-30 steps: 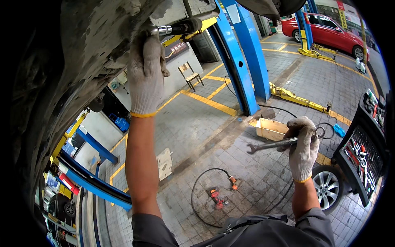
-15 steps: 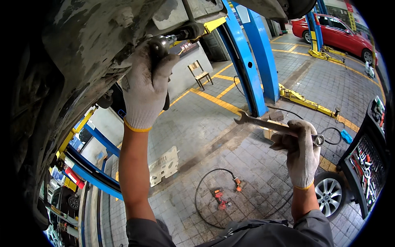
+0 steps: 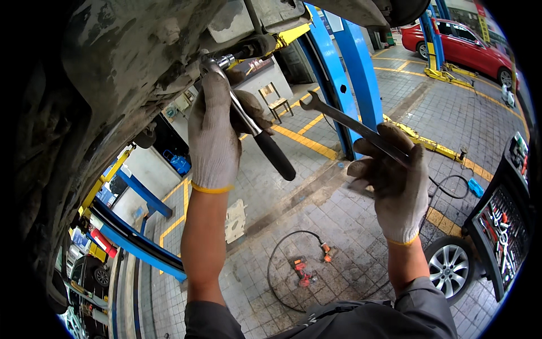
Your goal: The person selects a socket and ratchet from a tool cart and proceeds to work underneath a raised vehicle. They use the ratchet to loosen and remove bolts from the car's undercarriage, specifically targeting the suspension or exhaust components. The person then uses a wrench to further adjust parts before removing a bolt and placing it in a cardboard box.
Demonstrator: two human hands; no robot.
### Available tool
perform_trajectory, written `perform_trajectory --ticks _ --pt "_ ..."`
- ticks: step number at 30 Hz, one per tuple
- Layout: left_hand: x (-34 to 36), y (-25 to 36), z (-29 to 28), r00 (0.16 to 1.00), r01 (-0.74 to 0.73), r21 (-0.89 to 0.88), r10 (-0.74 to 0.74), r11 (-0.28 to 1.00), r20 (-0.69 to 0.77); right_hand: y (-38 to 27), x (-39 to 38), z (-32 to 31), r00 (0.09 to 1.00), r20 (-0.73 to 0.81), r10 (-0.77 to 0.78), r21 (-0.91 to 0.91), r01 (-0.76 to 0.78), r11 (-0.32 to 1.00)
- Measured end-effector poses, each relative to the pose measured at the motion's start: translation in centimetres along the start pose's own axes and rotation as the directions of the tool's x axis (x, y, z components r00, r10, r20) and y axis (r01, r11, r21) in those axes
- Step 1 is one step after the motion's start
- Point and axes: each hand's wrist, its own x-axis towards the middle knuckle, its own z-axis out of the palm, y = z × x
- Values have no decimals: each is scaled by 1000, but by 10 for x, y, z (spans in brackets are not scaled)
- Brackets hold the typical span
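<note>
My gloved left hand (image 3: 217,130) is up under the raised car's dark underside (image 3: 124,62), holding a ratchet (image 3: 251,124) near its head; the black handle slants down to the right. A socket (image 3: 227,60) on the ratchet's head points right toward the parts above, and whether it is seated is unclear. My gloved right hand (image 3: 395,181) is raised at the right, holding a steel open-ended wrench (image 3: 350,123) between thumb and fingers, jaw up-left, with the other fingers loosely curled.
Blue lift posts (image 3: 361,73) and yellow arms (image 3: 429,144) stand ahead. A chair (image 3: 276,103) is farther back, a red car (image 3: 468,51) behind right. A tool case (image 3: 499,231) and wheel (image 3: 449,265) are at right; a power tool (image 3: 302,271), hose (image 3: 272,257) and plate (image 3: 234,220) lie below.
My left hand has moved slightly right and turned, and the ratchet's handle now swings down into view. My right hand has risen, lifting and tilting the wrench, with its fingers looser.
</note>
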Motion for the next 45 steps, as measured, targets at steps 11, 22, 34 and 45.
perform_trajectory --ticks 11,22,34,45 --pt "-11 -18 9 929 285 -771 34 570 369 12 35 32 974 187 -125 -17 130 991" --pt "-6 -33 9 891 324 -843 159 430 424 37 49 40 966 204 -158 1 161 987" --pt "60 12 -72 563 -576 789 597 -214 572 90 44 61 990 127 -67 125 51 991" --pt "37 -5 -58 939 -337 614 212 714 269 8 65 56 991 53 -126 -155 133 979"
